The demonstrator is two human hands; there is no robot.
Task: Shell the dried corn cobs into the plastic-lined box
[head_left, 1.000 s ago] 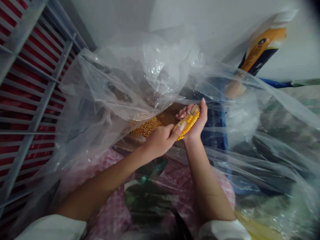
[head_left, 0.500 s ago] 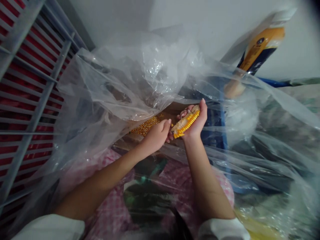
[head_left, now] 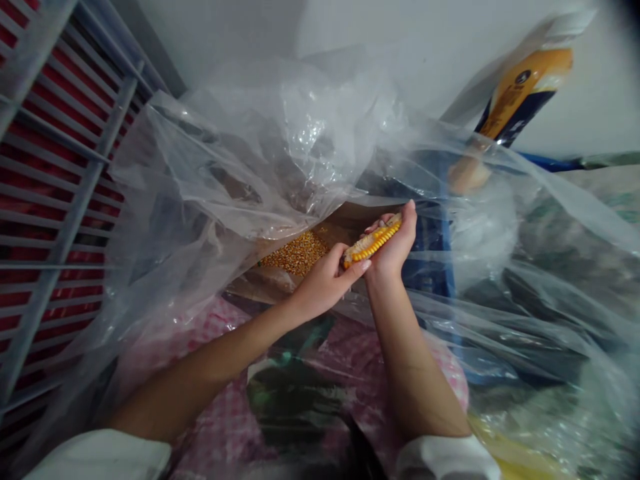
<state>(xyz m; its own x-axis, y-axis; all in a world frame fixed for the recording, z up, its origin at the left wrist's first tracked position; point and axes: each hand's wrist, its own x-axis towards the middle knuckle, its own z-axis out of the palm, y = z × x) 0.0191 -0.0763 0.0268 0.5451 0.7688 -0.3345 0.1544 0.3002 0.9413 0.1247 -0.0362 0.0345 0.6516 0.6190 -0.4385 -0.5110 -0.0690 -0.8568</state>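
Well left of the left hand (head_left: 323, 283), shows a grey slatted crate (head_left: 65, 220), red visible through the gaps. Nearer, spreads clear plastic (head_left: 320, 127), draped beyond both hands too. Just beyond the left hand, to its left, lie loose kernels (head_left: 297, 255) in a heap. With the left hand, pinches the near end of a partly stripped corn cob (head_left: 376, 244), fingers mostly hidden; with the right hand (head_left: 394, 259), cups its far end. Right of the right hand, shows blue plastic (head_left: 433, 220); farther right and beyond, an orange-and-navy package (head_left: 530, 90).
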